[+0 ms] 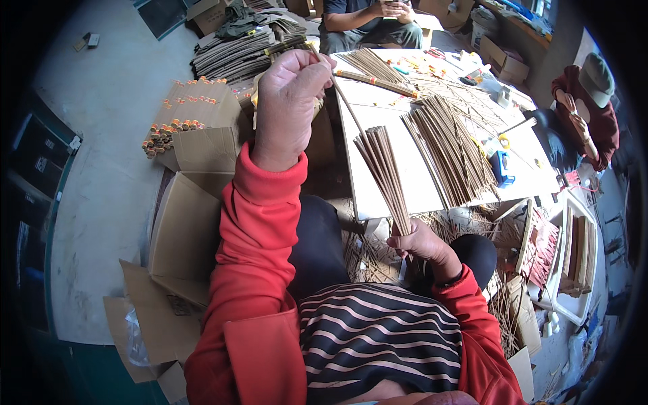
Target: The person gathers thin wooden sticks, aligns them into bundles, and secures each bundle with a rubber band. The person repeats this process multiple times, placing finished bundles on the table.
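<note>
Raised high at the left of the table, my left hand [291,101] is closed on one long, thin brown stick [347,104], which looks like an incense stick. Its lower end slants down to the top of a bundle of similar brown sticks [386,169]. My right hand [426,244] grips that bundle by its bottom end, just below the table's near edge. The bundle fans out upward over the white table [418,177]. To its right lies a wide pile of loose brown sticks [453,152].
A banded bundle [378,83], scissors [435,52] and a blue tape dispenser [501,167] lie on the table. Cartons [185,226] stand at left, one stacked with banded bundles [189,111]. Stick scraps [368,260] litter below. Two people [371,20] sit at the far and right sides.
</note>
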`<action>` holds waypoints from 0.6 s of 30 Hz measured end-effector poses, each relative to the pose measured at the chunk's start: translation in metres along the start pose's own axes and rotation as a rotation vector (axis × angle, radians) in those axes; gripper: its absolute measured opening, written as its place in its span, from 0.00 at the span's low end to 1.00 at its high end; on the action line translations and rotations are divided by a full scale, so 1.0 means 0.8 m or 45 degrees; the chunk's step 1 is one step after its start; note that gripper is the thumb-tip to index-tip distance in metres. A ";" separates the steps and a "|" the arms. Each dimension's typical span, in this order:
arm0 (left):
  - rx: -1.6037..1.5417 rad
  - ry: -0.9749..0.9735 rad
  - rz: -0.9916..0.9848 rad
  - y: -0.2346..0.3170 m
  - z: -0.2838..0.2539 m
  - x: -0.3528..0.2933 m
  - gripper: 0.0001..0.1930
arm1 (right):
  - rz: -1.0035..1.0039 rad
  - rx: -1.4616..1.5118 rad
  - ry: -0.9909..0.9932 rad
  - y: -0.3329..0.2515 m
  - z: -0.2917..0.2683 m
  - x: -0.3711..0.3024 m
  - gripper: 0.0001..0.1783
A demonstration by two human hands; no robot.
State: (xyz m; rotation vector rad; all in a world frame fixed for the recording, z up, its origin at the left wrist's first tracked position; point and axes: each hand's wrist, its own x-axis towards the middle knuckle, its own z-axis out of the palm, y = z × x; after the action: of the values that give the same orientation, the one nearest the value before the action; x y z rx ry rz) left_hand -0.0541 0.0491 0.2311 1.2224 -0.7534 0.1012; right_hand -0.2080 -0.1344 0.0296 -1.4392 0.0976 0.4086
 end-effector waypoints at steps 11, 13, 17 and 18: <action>-0.083 0.079 0.740 0.131 -0.039 0.078 0.06 | -0.024 0.137 -0.040 0.042 -0.029 0.012 0.07; -0.242 -0.271 0.654 0.113 0.006 0.080 0.05 | -0.086 0.162 -0.038 0.046 -0.033 0.007 0.07; -0.394 -0.542 0.533 0.041 0.133 0.067 0.08 | -0.092 0.157 0.004 0.041 -0.040 -0.006 0.08; -0.546 -0.426 0.370 0.021 0.191 0.037 0.10 | -0.101 0.167 0.002 0.042 -0.042 -0.008 0.07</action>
State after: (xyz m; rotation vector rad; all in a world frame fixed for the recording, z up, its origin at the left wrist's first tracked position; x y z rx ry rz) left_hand -0.1107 -0.0872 0.2821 0.7219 -1.1758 -0.0289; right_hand -0.2187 -0.1657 -0.0046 -1.3100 0.0675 0.3299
